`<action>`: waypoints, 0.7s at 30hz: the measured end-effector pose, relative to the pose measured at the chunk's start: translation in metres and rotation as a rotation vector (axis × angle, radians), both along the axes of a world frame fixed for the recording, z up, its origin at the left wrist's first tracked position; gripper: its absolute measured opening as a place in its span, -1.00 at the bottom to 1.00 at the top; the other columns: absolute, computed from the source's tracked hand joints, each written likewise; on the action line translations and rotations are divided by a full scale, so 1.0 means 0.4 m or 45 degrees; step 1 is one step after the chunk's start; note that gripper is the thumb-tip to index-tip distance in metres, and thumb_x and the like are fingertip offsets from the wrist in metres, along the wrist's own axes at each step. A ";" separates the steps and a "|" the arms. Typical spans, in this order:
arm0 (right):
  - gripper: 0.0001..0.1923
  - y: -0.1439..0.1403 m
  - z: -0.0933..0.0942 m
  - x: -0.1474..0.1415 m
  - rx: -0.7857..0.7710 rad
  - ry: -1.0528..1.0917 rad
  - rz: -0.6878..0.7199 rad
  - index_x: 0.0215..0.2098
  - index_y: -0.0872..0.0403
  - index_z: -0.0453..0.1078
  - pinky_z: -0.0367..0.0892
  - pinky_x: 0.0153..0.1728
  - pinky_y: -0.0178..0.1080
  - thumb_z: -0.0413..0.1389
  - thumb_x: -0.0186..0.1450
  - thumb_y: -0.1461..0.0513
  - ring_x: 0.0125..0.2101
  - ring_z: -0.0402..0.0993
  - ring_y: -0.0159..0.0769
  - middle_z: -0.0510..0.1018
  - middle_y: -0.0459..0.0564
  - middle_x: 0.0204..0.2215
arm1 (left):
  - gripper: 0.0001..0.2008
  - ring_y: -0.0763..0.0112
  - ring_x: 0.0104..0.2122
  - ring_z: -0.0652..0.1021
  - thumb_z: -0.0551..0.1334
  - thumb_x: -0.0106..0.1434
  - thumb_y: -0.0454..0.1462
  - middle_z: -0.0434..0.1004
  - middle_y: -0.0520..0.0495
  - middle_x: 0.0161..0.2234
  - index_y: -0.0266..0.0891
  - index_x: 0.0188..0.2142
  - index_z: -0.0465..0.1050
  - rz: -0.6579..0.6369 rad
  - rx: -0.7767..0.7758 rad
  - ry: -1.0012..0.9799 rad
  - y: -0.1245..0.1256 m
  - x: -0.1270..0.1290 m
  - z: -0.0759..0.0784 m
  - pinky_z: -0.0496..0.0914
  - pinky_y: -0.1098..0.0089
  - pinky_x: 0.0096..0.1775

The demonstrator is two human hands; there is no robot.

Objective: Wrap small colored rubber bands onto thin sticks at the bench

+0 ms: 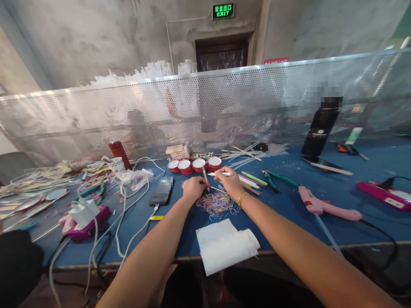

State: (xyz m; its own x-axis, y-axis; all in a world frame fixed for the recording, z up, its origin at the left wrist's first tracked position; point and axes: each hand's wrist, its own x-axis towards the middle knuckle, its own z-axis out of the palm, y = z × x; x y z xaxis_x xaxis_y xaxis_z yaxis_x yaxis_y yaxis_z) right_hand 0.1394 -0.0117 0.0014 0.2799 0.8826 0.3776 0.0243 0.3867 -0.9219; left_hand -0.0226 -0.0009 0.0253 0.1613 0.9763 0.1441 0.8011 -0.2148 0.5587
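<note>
Over the blue table [276,231], my left hand [193,188] pinches a flat wooden stick [204,175] that stands tilted. My right hand [228,179] grips a white marker pen [213,174], its tip pointing left close to the stick. Below both hands lies a pile of colourful rubber bands [216,207]. Just behind them stands a row of several small red drums [199,165] with white tops. More markers [253,179] lie to the right of my right hand. A folded white cloth [226,244] rests at the table's front edge.
A phone [162,191] on a white cable lies left. Pliers [282,179] and a pink glue gun [327,207] lie right, near a black bottle [321,128]. A cup [114,164], a red flask [119,154] and a power strip [86,222] crowd the left. Perforated metal panels [192,107] stand behind.
</note>
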 end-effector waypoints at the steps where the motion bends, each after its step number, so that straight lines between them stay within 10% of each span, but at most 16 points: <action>1: -0.79 0.000 0.000 0.001 0.002 0.000 -0.007 -0.53 0.00 0.39 0.28 -0.44 -0.27 0.21 0.12 0.06 -0.53 0.39 -0.31 0.58 -0.08 -0.56 | -0.84 0.38 -0.30 0.60 0.34 0.24 -0.18 0.71 -0.01 -0.30 -0.15 -0.27 0.70 -0.002 -0.001 -0.002 0.000 0.000 0.000 0.30 0.44 -0.30; 21: -0.79 -0.002 0.002 0.000 -0.026 0.075 0.000 -0.52 0.00 0.40 0.26 -0.45 -0.28 0.22 0.07 0.04 -0.51 0.40 -0.30 0.57 -0.08 -0.58 | -0.84 0.36 -0.30 0.60 0.33 0.24 -0.19 0.71 -0.02 -0.29 -0.14 -0.28 0.70 -0.015 0.010 -0.011 -0.004 -0.005 0.004 0.30 0.43 -0.29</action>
